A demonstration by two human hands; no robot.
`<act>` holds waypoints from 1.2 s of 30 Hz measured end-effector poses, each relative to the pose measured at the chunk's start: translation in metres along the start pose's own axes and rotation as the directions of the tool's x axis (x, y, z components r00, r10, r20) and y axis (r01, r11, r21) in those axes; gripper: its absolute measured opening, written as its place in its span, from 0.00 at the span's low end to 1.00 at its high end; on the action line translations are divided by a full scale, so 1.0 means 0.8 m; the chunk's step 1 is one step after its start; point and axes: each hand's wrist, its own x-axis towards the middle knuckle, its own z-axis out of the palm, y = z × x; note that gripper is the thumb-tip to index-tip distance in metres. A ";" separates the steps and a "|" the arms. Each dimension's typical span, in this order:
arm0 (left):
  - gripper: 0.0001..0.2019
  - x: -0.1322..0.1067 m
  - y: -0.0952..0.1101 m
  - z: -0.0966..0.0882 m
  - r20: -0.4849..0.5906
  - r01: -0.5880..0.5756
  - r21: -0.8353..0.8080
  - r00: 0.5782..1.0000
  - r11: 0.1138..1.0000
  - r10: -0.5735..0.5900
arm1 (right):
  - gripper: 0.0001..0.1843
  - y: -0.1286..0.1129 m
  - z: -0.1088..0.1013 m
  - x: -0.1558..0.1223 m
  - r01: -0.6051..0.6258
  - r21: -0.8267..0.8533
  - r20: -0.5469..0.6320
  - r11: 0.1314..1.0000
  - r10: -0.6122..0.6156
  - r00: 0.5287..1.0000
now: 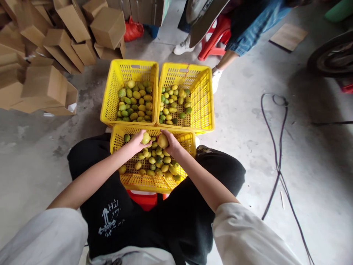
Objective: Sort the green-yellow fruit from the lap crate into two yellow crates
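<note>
My left hand [138, 141] is closed around a yellow-green lemon [145, 138]. Close beside it, my right hand [171, 142] grips a larger-looking yellow lemon [162, 141]. Both are held above the near yellow crate [114, 141], where many yellow and green lemons [158, 159] lie loose on the slotted bottom. Behind it stand two more yellow crates side by side. The left one [103, 105] holds a thick layer of yellow and green lemons [135, 99]; the right one [202, 99] has a thinner spread of lemons [173, 98].
Open cardboard boxes [46, 82] are piled at the far left. Ahead, a person's leg [248, 29] is beside a red stool [216, 38]. A black cable [279, 171] loops across the floor on the right, near a wheel [332, 55]. A red bag [133, 29] lies at the back.
</note>
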 end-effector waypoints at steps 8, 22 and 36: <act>0.10 0.013 -0.003 -0.005 -0.015 0.079 -0.097 0.997 0.992 -0.080 | 0.07 -0.003 0.003 -0.007 -0.022 0.049 -0.035 0.999 0.023 0.999; 0.11 0.001 -0.008 -0.001 0.072 -0.019 0.053 0.997 0.998 0.016 | 0.06 0.000 0.000 -0.002 0.010 0.051 -0.059 0.999 -0.007 0.998; 0.09 0.000 -0.007 0.000 0.089 -0.027 0.098 0.996 0.995 0.018 | 0.05 -0.001 -0.004 0.003 -0.017 0.040 -0.064 0.999 0.019 0.998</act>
